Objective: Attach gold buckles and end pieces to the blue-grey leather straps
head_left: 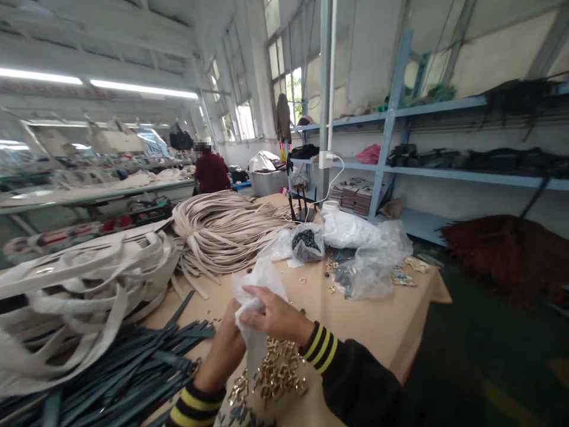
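A crumpled white plastic bag (262,276) is held between both hands above the table. My left hand (229,338) grips its near side, the fingers partly hidden behind the plastic. From the right, my right hand (273,311) pinches the bag with thumb and fingers. Just below the hands lies a pile of gold-coloured metal buckles (282,367), and the bag hangs partly in front of it. Dark blue-grey strips (133,367) are heaped to the left of my left hand.
White fabric straps (106,296) pile up at the left, with a bundle of beige straps (222,231) behind. A bag of small black parts (306,242) and clear plastic bags (368,249) stand at the back right. Blue shelves (444,172) line the wall; a person (211,169) sits farther off.
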Motion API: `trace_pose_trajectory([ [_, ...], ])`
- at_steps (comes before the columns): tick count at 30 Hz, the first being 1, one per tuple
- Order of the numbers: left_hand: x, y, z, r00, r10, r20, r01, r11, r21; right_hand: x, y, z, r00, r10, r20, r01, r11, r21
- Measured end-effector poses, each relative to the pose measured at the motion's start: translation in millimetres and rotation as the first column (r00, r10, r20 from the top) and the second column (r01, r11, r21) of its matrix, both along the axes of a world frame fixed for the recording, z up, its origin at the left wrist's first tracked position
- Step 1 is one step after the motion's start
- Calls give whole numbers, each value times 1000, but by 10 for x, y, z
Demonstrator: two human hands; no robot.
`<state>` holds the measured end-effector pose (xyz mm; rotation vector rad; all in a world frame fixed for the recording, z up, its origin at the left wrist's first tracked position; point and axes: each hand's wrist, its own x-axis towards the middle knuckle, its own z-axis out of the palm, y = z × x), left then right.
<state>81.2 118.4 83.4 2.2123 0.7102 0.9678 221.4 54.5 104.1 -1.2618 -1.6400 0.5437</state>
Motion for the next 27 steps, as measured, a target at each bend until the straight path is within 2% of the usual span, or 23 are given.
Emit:
trace_pose_trajectory([
  [1,55,-57,-80,999,-39,6,39,999,13,-50,-21,-45,992,22,-125,-25,999,-24],
  [4,189,-185,-204,998,-57,-18,58,996,71,-13,-64,-204,887,-76,-455,41,995,-86],
  [7,365,-234,-139,998,-32,61,34,999,-41,141,-66,-287,720,-141,-679,115,990,-84],
  [9,521,-235,-54,990,-48,131,67,987,-145,247,-75,-272,634,-86,-768,67,996,-56],
  [10,605,-231,-17,985,-79,155,106,979,-173,304,-88,-249,611,-37,-791,6,999,-42],
  [12,768,-227,34,970,-167,177,200,962,-186,446,-130,-179,594,86,-800,-160,987,-12],
  [14,912,-225,49,960,-217,178,250,949,-191,647,-187,-79,609,199,-768,-309,951,1],
  [15,973,-221,48,960,-218,176,252,947,-201,774,-215,-15,642,238,-729,-366,930,-18],
  [17,1076,-194,45,963,-201,181,237,949,-209,1076,-250,153,774,254,-580,-398,908,-133],
  [18,1119,-170,49,966,-175,189,213,955,-208,1244,-248,254,854,214,-474,-350,911,-220],
  [19,1157,-139,62,970,-135,202,177,962,-208,1417,-226,360,927,120,-355,-229,931,-283],
  [20,1190,-104,82,971,-88,222,135,969,-207,1589,-180,465,968,-24,-248,-56,949,-312],
  [21,1219,-70,109,969,-43,244,95,974,-205,1756,-110,559,965,-213,-151,160,940,-302],
  [22,1247,-38,143,964,-9,264,64,978,-201,1912,-19,635,917,-398,-18,386,898,-211],
  [23,1272,-14,179,962,3,275,53,980,-194,2055,88,686,803,-578,145,590,805,-58],
  [24,1295,2,217,961,-5,278,59,981,-185,2181,202,709,652,-705,280,716,693,77],
  [25,1318,8,253,962,-24,272,73,982,-173,2290,312,706,522,-756,394,769,617,165],
  [26,1339,4,288,965,-42,257,86,983,-164,2382,407,682,424,-768,480,796,569,207],
  [27,1359,-6,322,970,-56,238,96,983,-157,2459,479,645,377,-751,542,808,553,204],
])
